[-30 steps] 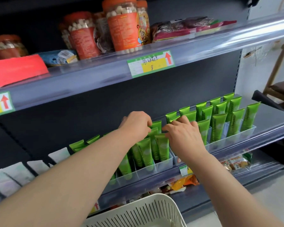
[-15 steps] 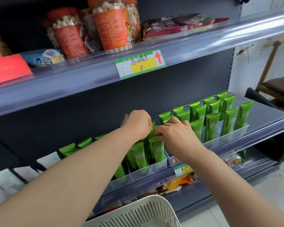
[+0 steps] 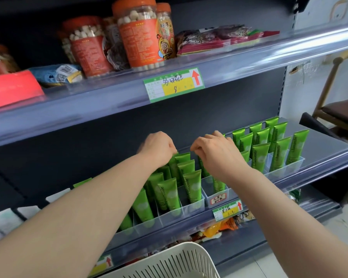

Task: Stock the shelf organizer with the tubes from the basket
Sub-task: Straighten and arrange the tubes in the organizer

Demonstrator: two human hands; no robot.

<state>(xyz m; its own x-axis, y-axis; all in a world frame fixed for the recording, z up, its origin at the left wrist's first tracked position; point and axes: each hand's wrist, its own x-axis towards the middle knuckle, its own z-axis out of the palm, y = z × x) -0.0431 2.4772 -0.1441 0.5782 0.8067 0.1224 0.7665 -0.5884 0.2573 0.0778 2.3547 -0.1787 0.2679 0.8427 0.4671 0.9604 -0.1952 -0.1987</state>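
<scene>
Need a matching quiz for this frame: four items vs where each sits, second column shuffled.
Items:
1. green tubes
2. basket
3. orange-lidded jar
4. chair

Places:
A. on the top shelf
B. bottom edge of view
C. in the clear organizer
D. far right edge of view

Pairs: 1-C, 2-B, 3-A, 4-D

We cannot see the curled fingertips of our left hand [image 3: 157,146] or right hand [image 3: 215,153], so whether they pinch the tubes [image 3: 191,185] is unclear. Our forearms [image 3: 88,207] hide several tubes. The bottom edge cuts off the basket [image 3: 169,261].
</scene>
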